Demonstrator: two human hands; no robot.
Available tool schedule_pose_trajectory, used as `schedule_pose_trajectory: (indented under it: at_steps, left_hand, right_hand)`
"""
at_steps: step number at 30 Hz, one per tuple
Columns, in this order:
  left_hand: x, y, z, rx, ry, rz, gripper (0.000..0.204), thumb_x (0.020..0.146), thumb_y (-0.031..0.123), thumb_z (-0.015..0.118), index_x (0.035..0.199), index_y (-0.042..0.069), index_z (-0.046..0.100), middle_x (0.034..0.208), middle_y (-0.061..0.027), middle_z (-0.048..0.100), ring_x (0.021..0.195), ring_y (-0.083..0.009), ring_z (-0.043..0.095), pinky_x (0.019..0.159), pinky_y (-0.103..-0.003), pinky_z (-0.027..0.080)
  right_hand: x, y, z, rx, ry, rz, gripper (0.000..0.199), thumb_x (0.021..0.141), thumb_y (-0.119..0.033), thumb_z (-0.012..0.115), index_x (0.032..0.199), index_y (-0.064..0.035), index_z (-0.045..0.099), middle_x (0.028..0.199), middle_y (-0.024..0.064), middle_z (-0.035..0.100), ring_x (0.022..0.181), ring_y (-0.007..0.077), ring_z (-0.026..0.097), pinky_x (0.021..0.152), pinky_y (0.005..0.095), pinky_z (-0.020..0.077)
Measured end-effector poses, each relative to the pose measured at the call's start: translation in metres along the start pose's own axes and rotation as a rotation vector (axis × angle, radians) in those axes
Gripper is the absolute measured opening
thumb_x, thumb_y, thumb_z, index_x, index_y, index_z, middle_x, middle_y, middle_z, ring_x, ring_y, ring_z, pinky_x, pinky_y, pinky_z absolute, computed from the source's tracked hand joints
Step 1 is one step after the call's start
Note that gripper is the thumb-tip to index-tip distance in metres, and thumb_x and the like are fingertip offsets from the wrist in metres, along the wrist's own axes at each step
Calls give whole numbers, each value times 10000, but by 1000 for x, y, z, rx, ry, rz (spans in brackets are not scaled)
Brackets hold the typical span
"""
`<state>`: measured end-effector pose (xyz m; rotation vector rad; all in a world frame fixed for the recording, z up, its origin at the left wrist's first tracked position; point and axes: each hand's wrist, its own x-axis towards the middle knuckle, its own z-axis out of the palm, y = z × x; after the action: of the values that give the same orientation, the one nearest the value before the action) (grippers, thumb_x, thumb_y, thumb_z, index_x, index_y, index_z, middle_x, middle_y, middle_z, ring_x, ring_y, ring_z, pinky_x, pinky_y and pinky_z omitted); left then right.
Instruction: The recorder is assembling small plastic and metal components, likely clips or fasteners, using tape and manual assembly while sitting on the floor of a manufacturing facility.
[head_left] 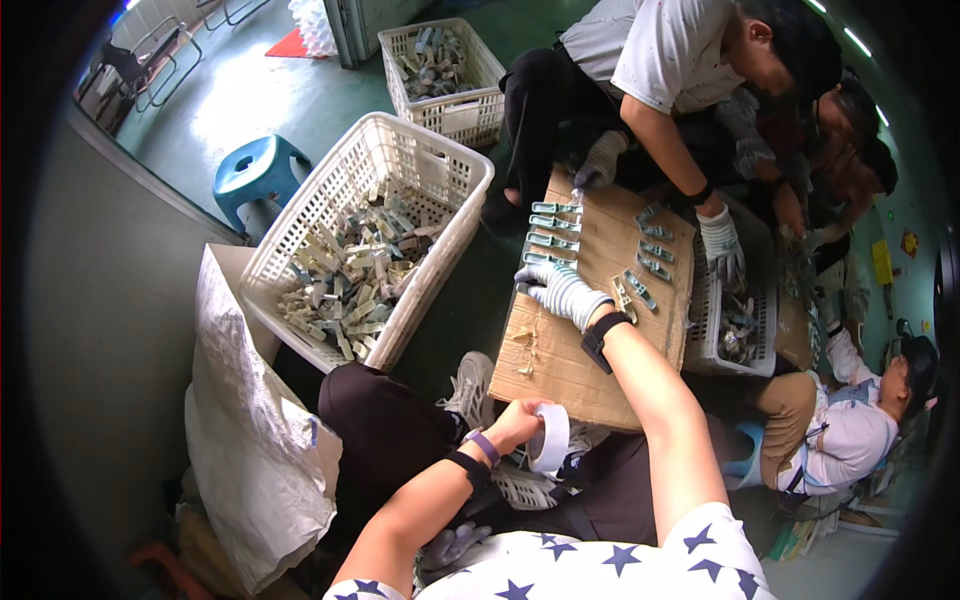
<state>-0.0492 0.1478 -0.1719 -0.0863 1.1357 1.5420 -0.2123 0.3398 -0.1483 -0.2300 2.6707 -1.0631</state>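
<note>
My left hand (516, 425) is bare and closed around the edge of a roll of white tape (549, 440), just off the near edge of a cardboard sheet (590, 375). My right hand (562, 291), in a striped knit glove with grey fingertips, rests over the cardboard. Its fingers stretch left against the near end of a row of pale green clothes pegs (554, 241). Whether a peg lies under them is hidden. More green pegs (655, 252) are scattered at the sheet's right side, beside cream pegs (624, 298). Small cream pieces (524, 352) lie near the left edge.
A large white crate (370, 132) full of loose pegs stands at left, with another crate (468, 110) behind it. A co-worker's gloved hands (722, 245) work across the cardboard, above a smaller crate (765, 345). A blue stool (258, 175) and a white sack (255, 420) are at left.
</note>
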Motion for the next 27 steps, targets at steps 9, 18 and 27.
schedule_pose_trajectory:
  at_steps: [9, 18, 27]
  left_hand:
    - [4, -3, -6, 4, 4, 4, 254, 846, -36, 542, 1070, 52, 623, 926, -14, 660, 810, -116, 634, 696, -281, 522]
    - [2, -2, -2, 5, 11, -37, 249, 855, -11, 557, 1083, 67, 619, 929, -15, 661, 803, -112, 635, 682, -278, 524]
    - [-3, -4, -2, 18, 13, -23, 282, 839, -39, 535, 1083, 72, 624, 920, -4, 658, 794, -112, 632, 670, -276, 520]
  right_hand:
    - [-46, -19, 26, -476, 323, -162, 373, 721, -80, 634, 1082, -154, 579, 1092, 91, 582, 1013, 295, 546, 914, 415, 407]
    - [-33, -11, 36, -404, 318, -21, 261, 725, -78, 632, 975, -152, 631, 991, 97, 619, 973, 317, 554, 898, 423, 409]
    - [-35, -2, 47, -410, 310, 62, 202, 759, -159, 627, 959, -149, 655, 1025, 86, 610, 1019, 294, 539, 935, 413, 397]
